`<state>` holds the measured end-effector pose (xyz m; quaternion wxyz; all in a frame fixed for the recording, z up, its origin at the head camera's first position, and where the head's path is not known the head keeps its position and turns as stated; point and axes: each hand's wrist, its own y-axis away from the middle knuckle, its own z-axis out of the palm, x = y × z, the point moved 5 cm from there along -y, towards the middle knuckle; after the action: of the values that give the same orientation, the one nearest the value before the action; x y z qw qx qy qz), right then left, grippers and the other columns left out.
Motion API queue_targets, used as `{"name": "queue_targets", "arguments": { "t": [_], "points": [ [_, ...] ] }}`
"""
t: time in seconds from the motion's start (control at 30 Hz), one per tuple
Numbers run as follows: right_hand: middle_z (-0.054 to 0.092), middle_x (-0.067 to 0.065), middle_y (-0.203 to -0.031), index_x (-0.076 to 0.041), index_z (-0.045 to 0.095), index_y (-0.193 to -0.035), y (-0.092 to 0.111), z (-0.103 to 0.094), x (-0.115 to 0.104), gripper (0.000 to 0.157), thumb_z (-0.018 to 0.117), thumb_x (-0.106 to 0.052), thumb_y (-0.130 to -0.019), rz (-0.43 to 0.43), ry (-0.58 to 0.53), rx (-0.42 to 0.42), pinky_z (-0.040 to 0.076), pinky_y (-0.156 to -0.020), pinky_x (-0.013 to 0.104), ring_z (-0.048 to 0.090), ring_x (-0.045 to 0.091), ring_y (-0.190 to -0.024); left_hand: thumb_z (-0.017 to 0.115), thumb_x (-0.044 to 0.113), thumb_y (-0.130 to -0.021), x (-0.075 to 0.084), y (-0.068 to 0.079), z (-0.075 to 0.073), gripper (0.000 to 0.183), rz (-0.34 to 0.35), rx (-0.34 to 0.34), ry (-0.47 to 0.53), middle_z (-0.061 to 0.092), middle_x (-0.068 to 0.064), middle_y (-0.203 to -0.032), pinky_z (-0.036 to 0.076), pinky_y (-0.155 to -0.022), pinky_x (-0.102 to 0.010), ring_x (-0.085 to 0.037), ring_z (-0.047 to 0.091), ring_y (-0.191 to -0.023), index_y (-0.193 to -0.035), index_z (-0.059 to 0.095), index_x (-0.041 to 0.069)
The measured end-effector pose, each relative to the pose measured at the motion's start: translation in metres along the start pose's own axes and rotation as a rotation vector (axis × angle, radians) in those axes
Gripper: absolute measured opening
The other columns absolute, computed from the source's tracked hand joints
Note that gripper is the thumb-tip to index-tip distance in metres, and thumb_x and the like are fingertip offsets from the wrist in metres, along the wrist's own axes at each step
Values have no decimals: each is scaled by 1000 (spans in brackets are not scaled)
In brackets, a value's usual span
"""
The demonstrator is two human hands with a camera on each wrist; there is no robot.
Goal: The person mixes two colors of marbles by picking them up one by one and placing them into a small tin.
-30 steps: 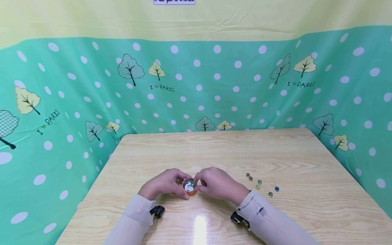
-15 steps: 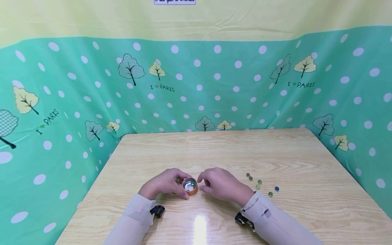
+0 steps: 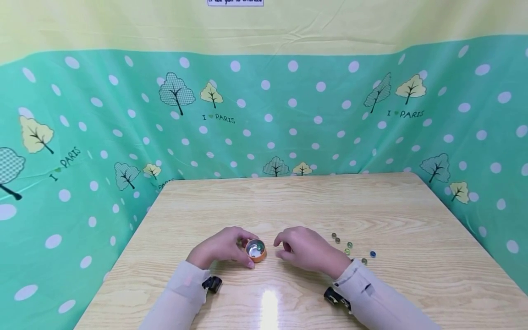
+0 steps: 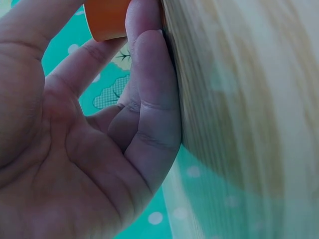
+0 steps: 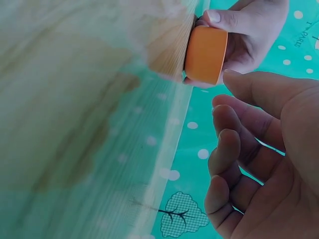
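Note:
A small round orange tin (image 3: 259,258) with a shiny inside stands on the table in front of me. My left hand (image 3: 224,246) grips its side between thumb and fingers. Inside the tin lie green marbles (image 3: 259,248), small in the head view. In the left wrist view the orange wall (image 4: 107,20) shows between the fingers at the top. My right hand (image 3: 307,251) is just right of the tin, apart from it. The right wrist view shows its fingers (image 5: 224,149) loosely curled with nothing between them, and the tin (image 5: 206,55) beyond.
Several glass marbles lie loose right of my right hand: dark ones (image 3: 336,238), greenish ones (image 3: 348,248) and a blue one (image 3: 373,254). The wooden table (image 3: 288,201) ends at a green dotted curtain (image 3: 288,114) at the back and sides.
My right hand has let go of a green marble inside the tin and moved away to the right. The left hand and the tin have stayed in place.

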<state>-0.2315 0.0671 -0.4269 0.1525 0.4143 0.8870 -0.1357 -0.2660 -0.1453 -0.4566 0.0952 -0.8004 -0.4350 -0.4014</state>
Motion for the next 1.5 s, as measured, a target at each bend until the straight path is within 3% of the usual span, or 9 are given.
{"name": "queue_targets", "arguments": {
  "t": [0.17, 0.4, 0.67, 1.5],
  "points": [
    [54, -16, -73, -19, 77, -113, 5, -2, 6, 20, 75, -30, -96, 8, 2, 9, 43, -58, 23, 49, 3, -63, 100, 25, -67, 1, 0, 0, 59, 5, 4, -9, 72, 3, -107, 51, -85, -39, -18, 62, -95, -120, 75, 29],
    [54, -16, -72, -20, 77, -113, 10, -2, 16, 20, 74, -31, -96, 35, 10, 2, 42, -57, 23, 48, 3, -61, 100, 25, -67, 1, 2, 0, 71, 7, 4, 6, 70, -3, -106, 51, -82, -35, -19, 60, -94, -131, 71, 26],
    [53, -15, -72, -21, 77, -111, 17, -9, 22, 19, 77, -30, -94, 67, 14, 14, 42, -58, 24, 47, 4, -61, 97, 25, -72, 0, 2, 1, 53, 4, -19, 45, 73, 3, -107, 52, -78, -34, -20, 63, -93, -120, 76, 30],
    [54, -15, -73, -19, 78, -106, 38, -21, 57, 16, 78, -28, -93, 147, 28, 58, 43, -62, 24, 48, 5, -65, 96, 23, -73, 2, 3, 1, 50, 0, -16, 43, 72, -2, -105, 49, -72, -33, -23, 58, -90, -119, 77, 30]
  ]
}}
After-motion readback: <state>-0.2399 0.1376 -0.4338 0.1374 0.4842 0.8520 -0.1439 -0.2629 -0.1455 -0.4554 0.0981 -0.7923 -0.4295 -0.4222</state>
